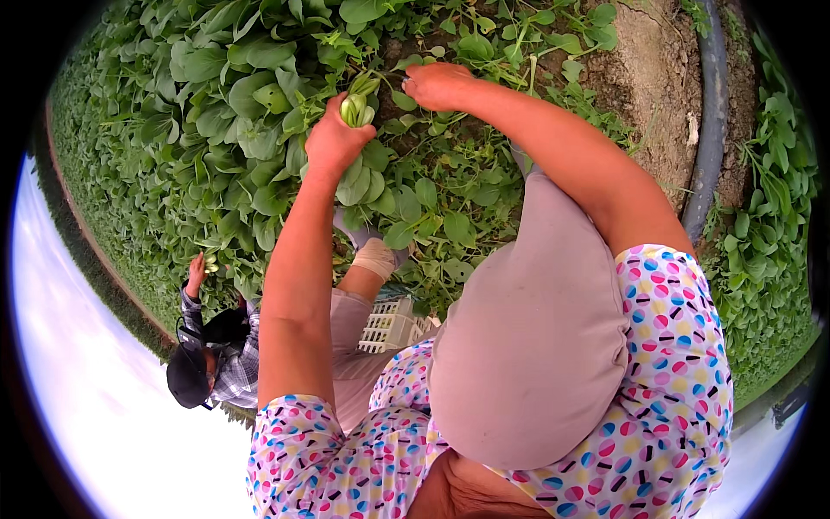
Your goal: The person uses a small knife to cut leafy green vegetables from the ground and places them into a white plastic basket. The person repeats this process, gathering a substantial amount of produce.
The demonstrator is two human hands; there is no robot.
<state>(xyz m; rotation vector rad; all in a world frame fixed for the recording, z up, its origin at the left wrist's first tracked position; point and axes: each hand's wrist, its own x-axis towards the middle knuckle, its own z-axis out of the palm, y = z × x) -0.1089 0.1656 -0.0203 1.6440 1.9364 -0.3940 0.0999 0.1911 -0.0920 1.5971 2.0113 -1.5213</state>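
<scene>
My left hand (338,139) is closed around a bunch of bok choy (356,111). The pale green stalk ends point up, away from me, and broad leaves hang below my fist. To its right, my right hand (436,86) is low over the soil among weeds and loose leaves, with its fingers curled. A small bluish-grey spot shows at those fingers, too small to identify. The fingertips are hidden, so whether they grip anything is unclear. Dense standing bok choy plants (249,97) grow just left of my left hand.
A white plastic crate (387,324) stands by my bent leg. On the left, a co-worker (217,363) in a dark cap and plaid shirt crouches, holding a similar bunch. A dark hose (708,123) runs along bare soil (648,84) on the right, with more crop beyond.
</scene>
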